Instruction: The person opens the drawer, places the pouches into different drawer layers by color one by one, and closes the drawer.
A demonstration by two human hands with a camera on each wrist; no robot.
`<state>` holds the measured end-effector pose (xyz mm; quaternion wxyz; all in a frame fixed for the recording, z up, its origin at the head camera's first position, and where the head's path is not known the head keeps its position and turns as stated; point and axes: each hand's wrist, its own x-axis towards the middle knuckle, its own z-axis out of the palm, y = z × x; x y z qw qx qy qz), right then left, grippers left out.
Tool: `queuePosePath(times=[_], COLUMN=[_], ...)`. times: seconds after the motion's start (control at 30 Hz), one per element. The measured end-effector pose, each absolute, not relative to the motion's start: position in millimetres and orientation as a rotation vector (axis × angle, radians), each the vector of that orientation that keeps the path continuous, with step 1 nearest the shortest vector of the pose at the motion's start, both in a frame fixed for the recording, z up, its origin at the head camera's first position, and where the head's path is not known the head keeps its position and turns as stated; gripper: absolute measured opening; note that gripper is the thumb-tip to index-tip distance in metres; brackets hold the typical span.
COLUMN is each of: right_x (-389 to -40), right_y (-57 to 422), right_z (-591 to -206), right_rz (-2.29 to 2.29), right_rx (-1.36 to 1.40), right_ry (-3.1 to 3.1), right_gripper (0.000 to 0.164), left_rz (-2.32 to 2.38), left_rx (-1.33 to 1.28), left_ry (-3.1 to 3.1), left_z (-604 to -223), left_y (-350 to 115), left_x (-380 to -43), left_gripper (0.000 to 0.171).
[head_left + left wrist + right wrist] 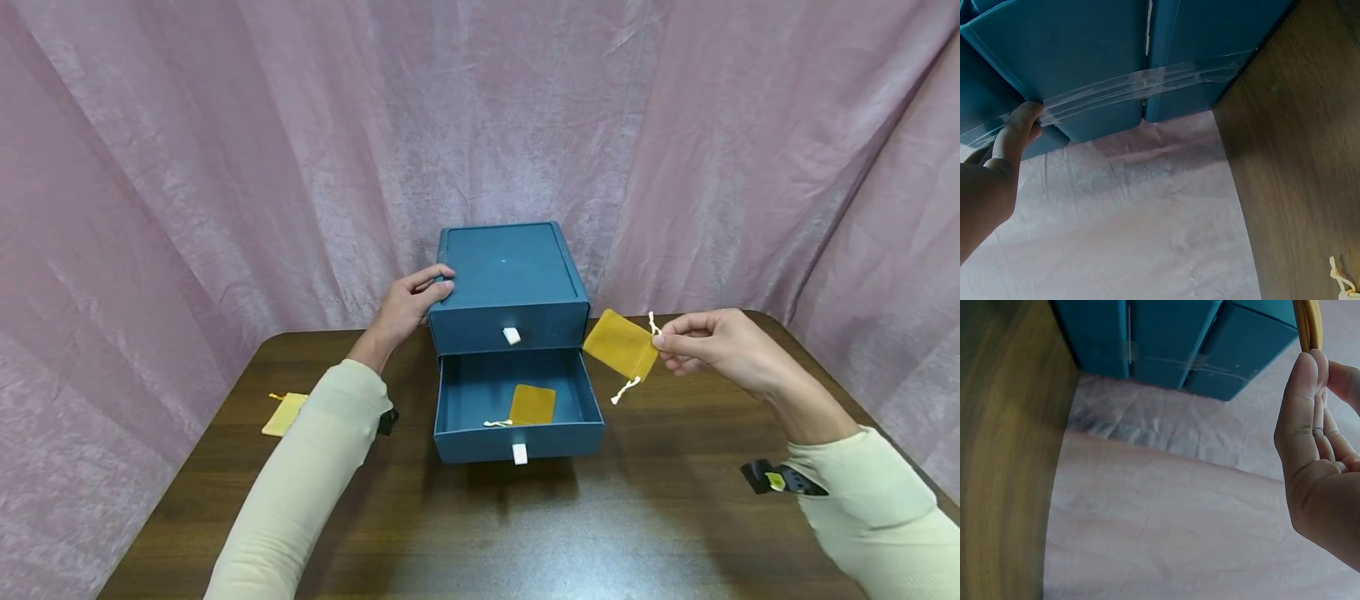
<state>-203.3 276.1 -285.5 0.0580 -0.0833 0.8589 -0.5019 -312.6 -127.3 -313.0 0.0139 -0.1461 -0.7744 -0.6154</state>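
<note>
A blue two-drawer box [510, 267] stands on the table, its lower drawer [480, 442] pulled out and its upper drawer closed. My left hand [405, 307] rests on the box's left top edge, the thumb and fingers on the corner; the left wrist view shows it against the taped side. Beside the box on the right, my right hand [716, 346] pinches a mustard-yellow drawstring pouch [621, 343] by its edge near the white cord, holding it above the table. Another mustard drawstring pouch [533, 404] lies inside the lower drawer, its white cord towards the left.
A pale yellow pouch [287, 414] with an orange cord lies on the table [360, 517] at the left, partly behind the left sleeve. White pull tabs [520, 454] stick out from both drawer fronts. A pink curtain [510, 108] hangs behind the table.
</note>
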Motion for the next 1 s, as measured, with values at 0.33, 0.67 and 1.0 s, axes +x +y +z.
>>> queuePosePath(times=[0.33,0.67,1.0], right_x=[-207,-209,-210], right_y=[258,250,241], right_z=[-278,-276,-277], right_rz=[-1.563,-1.548,-1.557], right_rx=[-0.324,-0.374,-0.386], right_ry=[2.553,2.546,2.537], right_gripper=[0.030,0.028,0.026], left_rz=[-1.926,-1.957,-1.932], left_rx=[-0.444,-0.454,-0.449], left_ry=[-2.422,-2.408,-2.416], left_z=[-312,-313,-313], left_y=[-127,-127,-127], left_x=[-313,-314,-313], left_gripper=[0.032,0.033,0.031])
